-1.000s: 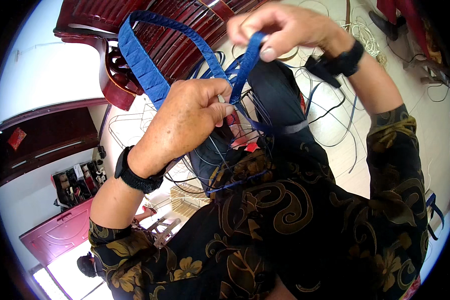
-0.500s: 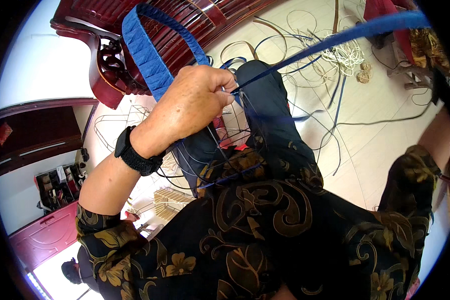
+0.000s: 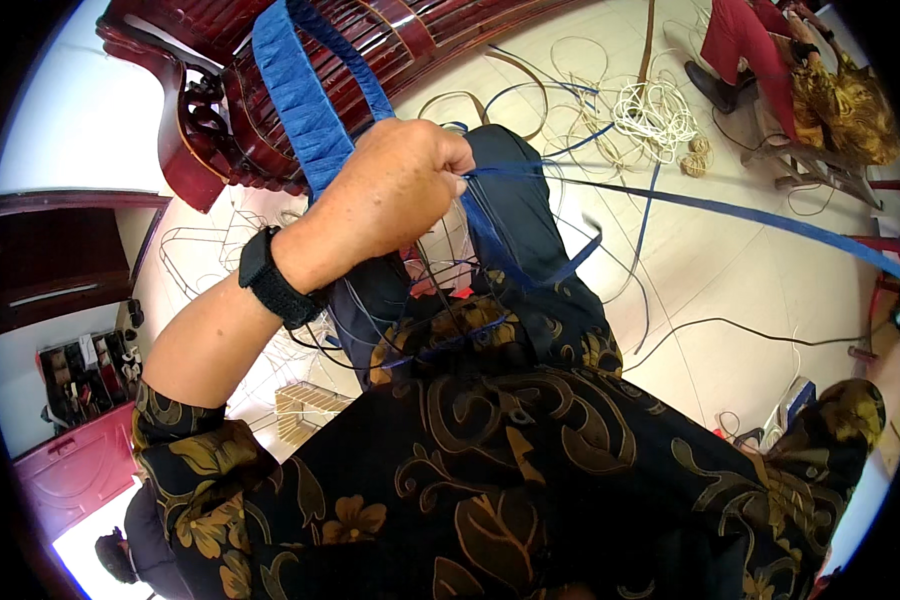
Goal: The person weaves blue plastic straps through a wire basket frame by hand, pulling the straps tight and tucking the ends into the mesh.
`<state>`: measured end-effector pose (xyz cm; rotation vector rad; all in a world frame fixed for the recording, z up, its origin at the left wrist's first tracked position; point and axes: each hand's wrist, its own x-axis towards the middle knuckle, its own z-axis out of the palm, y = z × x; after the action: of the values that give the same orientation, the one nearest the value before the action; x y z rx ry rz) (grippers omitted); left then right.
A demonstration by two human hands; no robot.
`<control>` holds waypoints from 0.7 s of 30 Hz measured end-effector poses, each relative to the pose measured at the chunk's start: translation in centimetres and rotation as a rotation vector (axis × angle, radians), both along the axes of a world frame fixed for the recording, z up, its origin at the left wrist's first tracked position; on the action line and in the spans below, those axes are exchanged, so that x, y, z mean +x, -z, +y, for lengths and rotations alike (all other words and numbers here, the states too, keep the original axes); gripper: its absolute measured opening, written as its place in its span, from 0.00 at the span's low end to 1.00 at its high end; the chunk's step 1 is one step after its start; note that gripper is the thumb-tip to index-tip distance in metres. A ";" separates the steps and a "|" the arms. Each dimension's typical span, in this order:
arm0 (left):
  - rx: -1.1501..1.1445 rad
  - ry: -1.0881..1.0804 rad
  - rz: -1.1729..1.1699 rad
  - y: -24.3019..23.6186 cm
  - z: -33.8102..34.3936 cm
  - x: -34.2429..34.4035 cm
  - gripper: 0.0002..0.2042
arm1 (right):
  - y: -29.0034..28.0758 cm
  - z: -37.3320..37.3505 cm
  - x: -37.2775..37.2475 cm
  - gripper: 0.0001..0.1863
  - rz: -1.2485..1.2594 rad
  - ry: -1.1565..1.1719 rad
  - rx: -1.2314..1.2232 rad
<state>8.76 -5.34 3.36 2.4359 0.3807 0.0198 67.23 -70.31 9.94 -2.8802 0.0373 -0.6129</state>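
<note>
My left hand (image 3: 390, 190) grips a blue strip where it meets a wide, loop-shaped blue band (image 3: 300, 85), wrapped in slanting turns, above a thin dark wire frame (image 3: 440, 320) on my lap. From my fingers a long flat blue strip (image 3: 750, 213) stretches taut to the right edge, and another length droops over my right leg (image 3: 515, 195). My right arm runs out at the right, its sleeve (image 3: 835, 420) showing but the hand out of view.
A carved dark-red wooden bench (image 3: 185, 150) is ahead. Cord coils (image 3: 650, 115) and loose strips lie on the tiled floor, with a slatted rack (image 3: 310, 410) lower left. A seated person (image 3: 730, 45) is at top right, another person (image 3: 140, 540) at lower left. A shoe rack (image 3: 85, 380) stands left.
My right hand has let the blue band's section near my left hand slide out and has pulled the strip right, out of view; the strip now slopes downward to the right. My left hand still grips.
</note>
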 end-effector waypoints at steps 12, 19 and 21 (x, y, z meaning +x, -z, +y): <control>0.251 -0.038 -0.044 0.3 -1.3 -0.9 0.09 | 12.0 50.3 -31.2 0.20 0.474 -1.845 0.320; 0.246 -0.048 -0.021 0.1 -1.4 -0.7 0.10 | 10.3 53.3 -38.0 0.13 1.286 -1.730 0.376; 0.265 -0.029 -0.036 0.1 -1.5 -0.8 0.11 | 9.9 52.5 -37.6 0.12 1.314 -1.692 0.402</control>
<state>8.00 -6.81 3.23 2.6868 0.4201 0.1343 29.68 -17.85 0.05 -1.4406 -1.5026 1.2857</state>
